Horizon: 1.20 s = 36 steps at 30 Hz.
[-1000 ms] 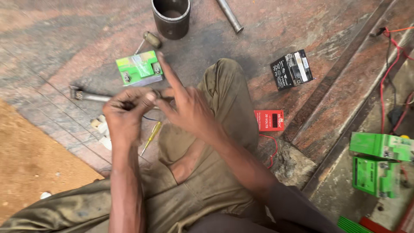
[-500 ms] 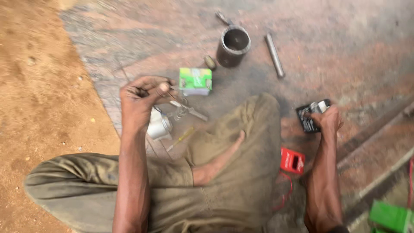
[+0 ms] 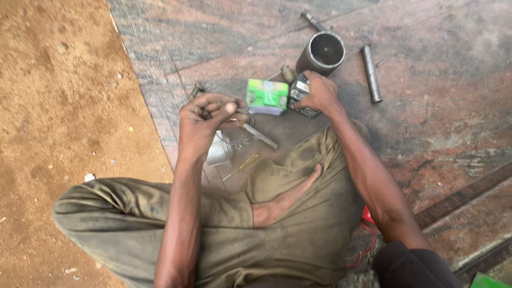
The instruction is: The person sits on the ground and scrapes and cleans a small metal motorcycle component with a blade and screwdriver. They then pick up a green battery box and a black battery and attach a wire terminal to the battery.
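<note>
Risk, I judge: my right hand [image 3: 314, 92] grips the black box [image 3: 300, 97] at one o'clock beside the green box [image 3: 266, 95], while my left hand [image 3: 205, 118] pinches a rod [image 3: 260, 135] that could slip.

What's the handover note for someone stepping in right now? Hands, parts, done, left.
Left hand: closed on a small metal part, raised over the floor near the green box.
Right hand: gripping a small black box, set on the stone floor beside the green box.
Nearby: dark metal cylinder, metal rod, yellow-handled screwdriver by the knee.
Done: black box sits next to the green one.
Left: cannot tell; both hands are occupied.
</note>
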Available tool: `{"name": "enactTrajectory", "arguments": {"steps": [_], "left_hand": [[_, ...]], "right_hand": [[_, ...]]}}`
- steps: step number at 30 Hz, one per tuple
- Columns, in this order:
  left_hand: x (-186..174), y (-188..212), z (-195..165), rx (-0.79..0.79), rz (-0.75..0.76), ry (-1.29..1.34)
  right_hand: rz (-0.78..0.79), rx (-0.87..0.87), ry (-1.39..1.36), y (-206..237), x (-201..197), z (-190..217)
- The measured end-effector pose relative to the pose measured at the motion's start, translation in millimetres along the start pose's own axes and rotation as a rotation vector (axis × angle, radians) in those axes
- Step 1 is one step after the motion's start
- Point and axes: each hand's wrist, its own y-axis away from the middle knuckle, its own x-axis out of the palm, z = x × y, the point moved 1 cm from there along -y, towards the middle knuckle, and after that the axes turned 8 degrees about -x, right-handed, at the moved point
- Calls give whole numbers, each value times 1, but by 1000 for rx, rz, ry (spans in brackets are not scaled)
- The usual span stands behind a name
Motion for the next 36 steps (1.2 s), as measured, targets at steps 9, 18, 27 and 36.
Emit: {"name": "enactTrajectory", "arguments": {"steps": [9, 18, 27, 36], "left_hand": [[48, -50, 56, -49, 205, -39], [96, -128, 140, -160, 9, -517], [101, -154, 141, 151, -298, -889], [97, -156, 146, 251, -236, -921]], "right_hand": [[-340, -166, -1101, 90, -35, 38], [-545, 327, -1409, 122, 44, 6], [-613, 352, -1403, 127, 41, -16], [-591, 433, -1173, 119, 48, -7]]}}
